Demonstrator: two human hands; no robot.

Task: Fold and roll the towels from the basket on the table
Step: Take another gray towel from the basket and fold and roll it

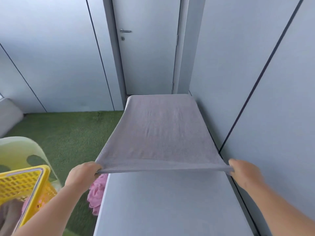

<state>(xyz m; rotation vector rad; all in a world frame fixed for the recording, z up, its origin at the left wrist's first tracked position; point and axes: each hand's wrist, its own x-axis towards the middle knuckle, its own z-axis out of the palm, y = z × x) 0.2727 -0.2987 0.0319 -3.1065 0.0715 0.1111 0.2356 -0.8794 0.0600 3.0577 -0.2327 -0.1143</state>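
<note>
A grey towel [162,130] is stretched flat over the far half of the pale grey table [170,205]. Its near edge is lifted off the tabletop and pulled taut. My left hand [83,172] pinches the near left corner of the towel. My right hand [242,171] pinches the near right corner. The yellow slatted basket [22,183] stands at the lower left with cloth inside it. A pink towel [98,193] hangs beside the table's left edge, partly hidden by my left forearm.
A pale green chair [25,150] stands behind the basket on the green carpet [68,133]. Grey wall panels run close along the table's right side, and a closed door [148,48] is behind its far end.
</note>
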